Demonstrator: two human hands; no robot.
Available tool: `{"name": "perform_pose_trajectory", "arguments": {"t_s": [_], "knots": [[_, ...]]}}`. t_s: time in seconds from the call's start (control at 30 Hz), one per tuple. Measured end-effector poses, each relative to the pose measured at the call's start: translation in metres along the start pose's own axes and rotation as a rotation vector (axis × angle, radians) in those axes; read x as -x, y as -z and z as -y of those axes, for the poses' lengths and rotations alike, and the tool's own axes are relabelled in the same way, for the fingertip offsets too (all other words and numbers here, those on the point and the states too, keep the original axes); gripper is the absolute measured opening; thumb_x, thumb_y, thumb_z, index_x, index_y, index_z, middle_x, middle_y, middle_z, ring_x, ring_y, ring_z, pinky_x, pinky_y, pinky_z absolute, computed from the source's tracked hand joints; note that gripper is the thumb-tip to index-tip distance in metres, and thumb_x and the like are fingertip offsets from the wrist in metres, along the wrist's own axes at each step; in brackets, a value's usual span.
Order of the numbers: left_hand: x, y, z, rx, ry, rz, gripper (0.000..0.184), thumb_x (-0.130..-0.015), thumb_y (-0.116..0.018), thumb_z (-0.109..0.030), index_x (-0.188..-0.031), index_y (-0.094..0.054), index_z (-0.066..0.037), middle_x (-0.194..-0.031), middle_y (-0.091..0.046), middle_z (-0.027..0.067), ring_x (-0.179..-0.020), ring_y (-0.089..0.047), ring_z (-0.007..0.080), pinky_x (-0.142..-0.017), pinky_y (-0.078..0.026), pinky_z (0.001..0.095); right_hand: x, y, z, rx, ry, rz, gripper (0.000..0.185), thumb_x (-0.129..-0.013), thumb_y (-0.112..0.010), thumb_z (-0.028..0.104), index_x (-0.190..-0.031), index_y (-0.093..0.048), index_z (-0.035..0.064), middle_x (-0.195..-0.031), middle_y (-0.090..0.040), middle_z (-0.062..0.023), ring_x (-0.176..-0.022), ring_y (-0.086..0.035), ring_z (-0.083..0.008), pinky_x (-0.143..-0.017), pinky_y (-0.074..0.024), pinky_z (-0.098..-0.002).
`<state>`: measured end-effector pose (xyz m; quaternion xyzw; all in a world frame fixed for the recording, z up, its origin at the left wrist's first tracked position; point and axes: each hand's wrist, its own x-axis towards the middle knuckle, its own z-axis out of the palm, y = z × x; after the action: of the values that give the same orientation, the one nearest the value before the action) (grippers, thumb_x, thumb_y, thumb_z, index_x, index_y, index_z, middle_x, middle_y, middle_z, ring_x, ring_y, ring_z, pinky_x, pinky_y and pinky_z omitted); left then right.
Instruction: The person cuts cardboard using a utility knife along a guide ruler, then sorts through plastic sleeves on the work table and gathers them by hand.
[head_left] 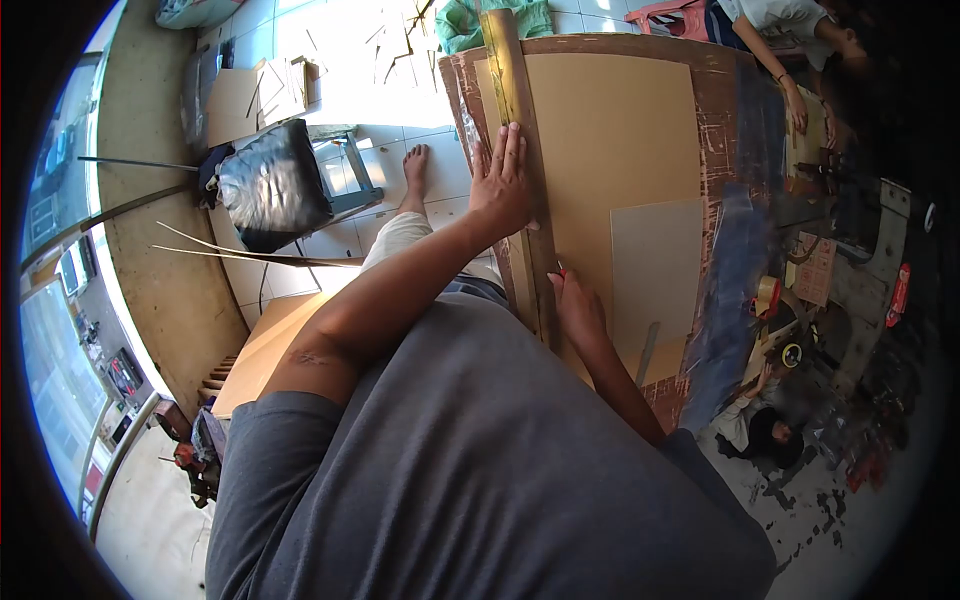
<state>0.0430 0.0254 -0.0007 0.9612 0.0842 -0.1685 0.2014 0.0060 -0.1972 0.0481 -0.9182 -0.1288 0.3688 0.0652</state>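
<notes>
My left hand lies flat, fingers stretched out, pressing on a long straightedge bar. The bar runs lengthwise over a large brown sheet of board on the worktable. Lower down, my right hand is closed around a small red cutter knife, mostly hidden by the fingers. Its tip is close against the bar's right edge. A smaller greyish sheet rests on the brown board, right of my right hand. Near my right forearm lies a thin grey strip.
The worktable has a scuffed red-brown top. A dark plastic-covered bundle stands on the tiled floor at left, near offcuts. Another person's hand is at top right; a second person sits at lower right. Tape rolls lie nearby.
</notes>
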Motion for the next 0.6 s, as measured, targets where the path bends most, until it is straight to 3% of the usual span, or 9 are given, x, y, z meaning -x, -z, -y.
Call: {"name": "perform_pose_trajectory", "arguments": {"t_s": [0.47,0.6], "knots": [[-0.001,0.0,-0.001,-0.066,0.0,0.043,0.141,-0.063,-0.08,-0.069,-0.158,-0.009,0.008,-0.168,0.003,0.0249,-0.157,0.005,0.0365,-0.121,-0.003,0.0639,0.097,-0.036,-0.051,0.056,-0.183,0.236,0.045,-0.108,-0.039,0.042,-0.115,-0.055,0.0003,-0.094,-0.069,-0.0264,-0.092,-0.068,-0.045,-0.078,-0.0518,-0.0556],[0.0,0.001,0.0,-0.069,0.002,0.038,0.14,-0.064,-0.079,-0.069,-0.158,-0.009,0.008,-0.168,0.003,0.024,-0.157,0.006,0.0356,-0.122,-0.002,0.0635,0.132,-0.06,-0.079,0.141,-0.232,0.26,0.041,-0.107,-0.044,0.041,-0.11,-0.058,0.0022,-0.082,-0.07,-0.0213,-0.083,-0.072,-0.0401,-0.073,-0.0564,-0.0512]]}}
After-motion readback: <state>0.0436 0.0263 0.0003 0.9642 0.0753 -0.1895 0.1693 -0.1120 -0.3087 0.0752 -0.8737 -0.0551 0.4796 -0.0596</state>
